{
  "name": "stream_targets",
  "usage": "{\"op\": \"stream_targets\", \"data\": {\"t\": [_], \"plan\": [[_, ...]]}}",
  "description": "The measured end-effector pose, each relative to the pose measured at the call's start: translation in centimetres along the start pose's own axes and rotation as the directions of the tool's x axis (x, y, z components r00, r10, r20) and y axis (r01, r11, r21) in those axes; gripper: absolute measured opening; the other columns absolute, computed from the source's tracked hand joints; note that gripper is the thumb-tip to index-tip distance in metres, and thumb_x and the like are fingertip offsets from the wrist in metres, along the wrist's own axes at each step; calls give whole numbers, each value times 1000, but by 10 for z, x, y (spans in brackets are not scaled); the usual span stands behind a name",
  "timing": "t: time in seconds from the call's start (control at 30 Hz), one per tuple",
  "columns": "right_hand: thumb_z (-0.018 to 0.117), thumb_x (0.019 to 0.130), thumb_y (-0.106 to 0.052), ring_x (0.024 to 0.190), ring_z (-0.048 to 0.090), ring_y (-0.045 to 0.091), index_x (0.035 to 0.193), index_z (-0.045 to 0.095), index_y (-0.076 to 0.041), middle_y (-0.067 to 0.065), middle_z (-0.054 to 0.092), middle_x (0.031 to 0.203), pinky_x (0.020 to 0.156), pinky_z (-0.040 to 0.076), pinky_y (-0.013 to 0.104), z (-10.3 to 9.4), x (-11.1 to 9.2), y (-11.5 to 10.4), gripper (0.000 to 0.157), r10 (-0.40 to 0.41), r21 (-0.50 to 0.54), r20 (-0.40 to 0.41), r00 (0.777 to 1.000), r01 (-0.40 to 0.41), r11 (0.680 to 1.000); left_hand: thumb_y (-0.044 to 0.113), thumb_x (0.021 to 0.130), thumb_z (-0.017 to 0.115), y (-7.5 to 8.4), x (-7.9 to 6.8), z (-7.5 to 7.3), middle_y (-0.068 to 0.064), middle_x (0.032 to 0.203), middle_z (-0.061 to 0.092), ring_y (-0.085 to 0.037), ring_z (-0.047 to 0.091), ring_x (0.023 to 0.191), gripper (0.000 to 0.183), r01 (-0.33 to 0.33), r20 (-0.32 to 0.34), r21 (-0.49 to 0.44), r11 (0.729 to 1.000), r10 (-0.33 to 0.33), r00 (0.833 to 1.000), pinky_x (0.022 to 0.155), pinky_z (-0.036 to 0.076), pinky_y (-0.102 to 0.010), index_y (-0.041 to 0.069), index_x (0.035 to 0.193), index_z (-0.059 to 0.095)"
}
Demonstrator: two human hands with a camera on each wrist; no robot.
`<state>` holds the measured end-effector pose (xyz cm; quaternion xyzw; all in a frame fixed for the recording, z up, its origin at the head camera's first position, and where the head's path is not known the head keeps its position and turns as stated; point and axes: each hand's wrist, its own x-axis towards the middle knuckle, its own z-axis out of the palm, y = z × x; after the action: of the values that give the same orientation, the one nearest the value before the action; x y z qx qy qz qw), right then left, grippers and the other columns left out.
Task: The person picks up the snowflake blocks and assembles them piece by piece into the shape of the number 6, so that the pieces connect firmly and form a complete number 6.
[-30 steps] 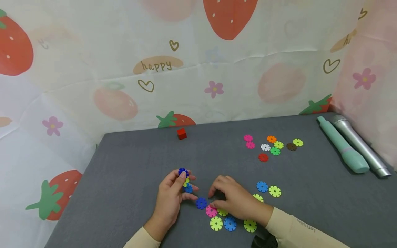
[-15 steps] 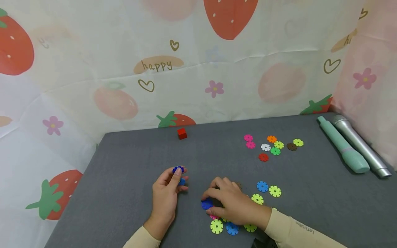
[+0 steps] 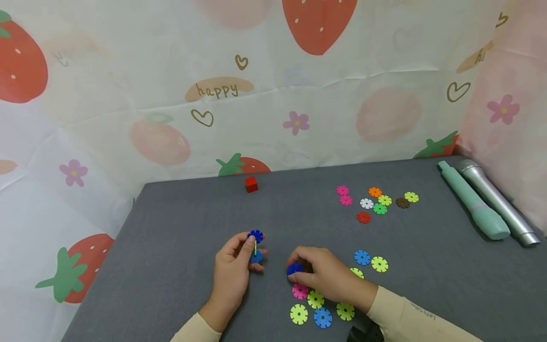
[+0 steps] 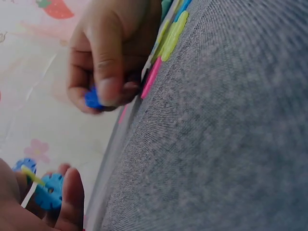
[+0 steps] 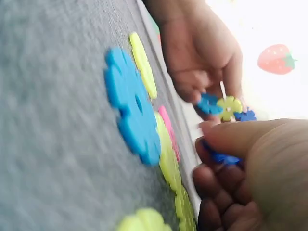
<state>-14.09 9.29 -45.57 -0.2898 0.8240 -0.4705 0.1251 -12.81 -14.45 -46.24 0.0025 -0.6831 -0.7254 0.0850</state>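
In my left hand I pinch a small chain of notched plastic discs: a dark blue disc on top, a yellow disc seen edge-on from the head, and a lighter blue disc below. The discs are joined at their slots. My right hand pinches a loose dark blue disc between thumb and fingers, raised off the cloth in the left wrist view. A pink disc lies just under that hand, with a yellow-green disc beside it. The two hands are apart.
More yellow-green discs and a blue disc lie near the front. Another blue disc is right of my right hand. Mixed-colour discs, among them a red disc, lie further back. A red cube and two microphones stand by the edges.
My right hand has taken the dark blue disc off the table and lifted it slightly. My left hand went left, then came back right, turning the joined discs.
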Motion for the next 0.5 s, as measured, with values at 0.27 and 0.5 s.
{"op": "stream_targets", "data": {"t": [0.27, 0.5], "plan": [[78, 105, -19, 79, 59, 16, 105, 84, -16, -5, 65, 93, 68, 52, 31, -7, 0, 3, 7, -15, 81, -192, 981, 31, 996, 16, 112, 67, 4, -4, 0, -20, 99, 76, -33, 77, 84, 17, -18, 112, 102, 995, 7, 994, 57, 61, -32, 1, 115, 75], [75, 106, -13, 77, 68, 24, 103, 75, -1, 8, 72, 89, 69, 59, 32, -13, 2, 1, 13, 148, 361, -166, 975, -80, 929, 19, 112, 67, 4, -7, 1, -12, 93, 78, -33, 76, 81, 17, -52, 187, 177, 983, 19, 982, 58, 61, -33, 5, 112, 78]]}}
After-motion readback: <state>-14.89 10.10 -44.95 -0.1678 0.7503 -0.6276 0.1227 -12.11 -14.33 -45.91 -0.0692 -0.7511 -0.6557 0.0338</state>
